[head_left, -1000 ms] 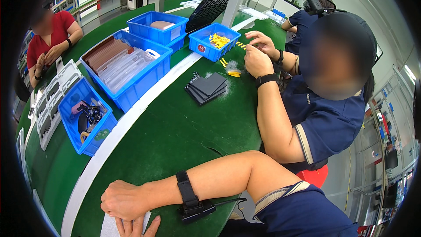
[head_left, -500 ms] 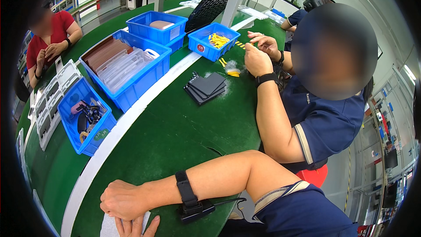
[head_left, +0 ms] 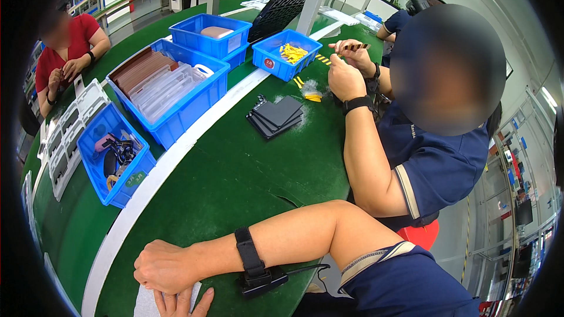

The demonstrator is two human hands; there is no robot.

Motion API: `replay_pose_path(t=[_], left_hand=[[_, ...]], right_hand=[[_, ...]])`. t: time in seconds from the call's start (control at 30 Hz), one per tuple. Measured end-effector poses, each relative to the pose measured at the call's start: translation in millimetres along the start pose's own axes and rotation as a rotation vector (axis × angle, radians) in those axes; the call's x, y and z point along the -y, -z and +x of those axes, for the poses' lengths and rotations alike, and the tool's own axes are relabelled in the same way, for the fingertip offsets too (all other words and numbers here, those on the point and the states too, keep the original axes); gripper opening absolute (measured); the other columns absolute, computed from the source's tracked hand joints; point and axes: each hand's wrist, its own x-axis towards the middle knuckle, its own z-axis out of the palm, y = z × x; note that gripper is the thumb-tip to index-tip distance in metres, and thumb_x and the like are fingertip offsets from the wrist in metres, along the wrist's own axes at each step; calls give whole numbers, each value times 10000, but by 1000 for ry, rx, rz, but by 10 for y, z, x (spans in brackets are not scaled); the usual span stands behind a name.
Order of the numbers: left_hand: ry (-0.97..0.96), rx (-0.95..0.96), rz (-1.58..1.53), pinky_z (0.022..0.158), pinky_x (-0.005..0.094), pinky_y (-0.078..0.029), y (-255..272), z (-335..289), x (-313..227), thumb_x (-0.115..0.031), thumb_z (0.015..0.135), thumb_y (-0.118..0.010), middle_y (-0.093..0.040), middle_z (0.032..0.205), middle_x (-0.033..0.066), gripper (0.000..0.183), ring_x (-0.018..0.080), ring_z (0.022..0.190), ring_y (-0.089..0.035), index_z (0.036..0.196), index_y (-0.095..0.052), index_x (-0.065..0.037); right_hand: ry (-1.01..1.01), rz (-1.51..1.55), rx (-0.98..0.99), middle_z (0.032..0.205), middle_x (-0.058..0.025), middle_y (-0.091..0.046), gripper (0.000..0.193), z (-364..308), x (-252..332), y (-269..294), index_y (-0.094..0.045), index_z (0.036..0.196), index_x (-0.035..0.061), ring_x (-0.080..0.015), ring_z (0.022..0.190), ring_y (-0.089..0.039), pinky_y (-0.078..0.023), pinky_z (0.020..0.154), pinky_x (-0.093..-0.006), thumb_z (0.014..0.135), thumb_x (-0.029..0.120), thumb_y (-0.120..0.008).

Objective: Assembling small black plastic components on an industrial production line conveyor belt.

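Observation:
My right hand (head_left: 164,266) is closed, knuckles up, over a whitish cloth-like sheet (head_left: 145,302) at the near left of the green table. Anything inside its fingers is hidden beneath the hand. Just below it, the fingers of my left hand (head_left: 183,303) lie stretched out on the same sheet. The rest of that hand is cut off by the lower edge. A black strap with a small dark device (head_left: 258,282) wraps my right forearm.
Dark flat plates (head_left: 276,117) are stacked mid-table. Blue bins (head_left: 185,132) stand along the white strip, one with yellow pieces (head_left: 292,53). A co-worker (head_left: 435,164) at right holds a dark striped strip (head_left: 356,47); another person (head_left: 69,53) sits far left.
My two hands look almost unmoved on the sheet. A striped strip now shows in the co-worker's hand at right, where none was visible before.

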Motion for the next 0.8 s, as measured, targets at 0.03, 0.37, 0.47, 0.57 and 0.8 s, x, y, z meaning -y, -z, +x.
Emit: replay_pose_path(t=[0.03,0.37,0.47,0.57,0.8], left_hand=[[4,6,0,1050,586,-138,2,1,-2,-393,713,-679,-333,1394,177,719,396,1291,-271,1326,-422,-119],[9,7,-6,1050,589,-134,0,3,-2,-387,712,-681,-337,1388,181,716,399,1287,-273,1323,-423,-118],[8,6,-6,1049,588,-135,3,4,-7,-384,712,-681,-340,1385,182,715,398,1284,-277,1322,-424,-115],[2,-1,-8,1049,587,-136,5,6,-5,-379,709,-683,-341,1384,181,716,397,1282,-281,1321,-424,-112],[12,7,-8,1050,584,-136,3,4,-9,-379,707,-686,-341,1387,180,716,394,1284,-281,1322,-426,-119]], right_hand=[[0,0,0,538,-113,-532,133,-1,2,6,-586,568,26,-309,496,-543,-408,441,-408,633,126,-644],[-26,5,-51,519,-147,-554,58,-1,37,0,-625,573,33,-330,504,-547,-411,464,-415,571,91,-630],[-31,7,-47,520,-146,-554,60,-1,37,4,-624,571,35,-330,506,-548,-412,466,-413,573,94,-633],[-33,4,-43,520,-145,-555,61,-3,39,7,-623,570,37,-330,507,-548,-414,468,-413,574,96,-635],[-46,4,-50,515,-149,-552,54,-2,35,-13,-619,559,38,-330,504,-549,-419,470,-412,563,91,-624]])
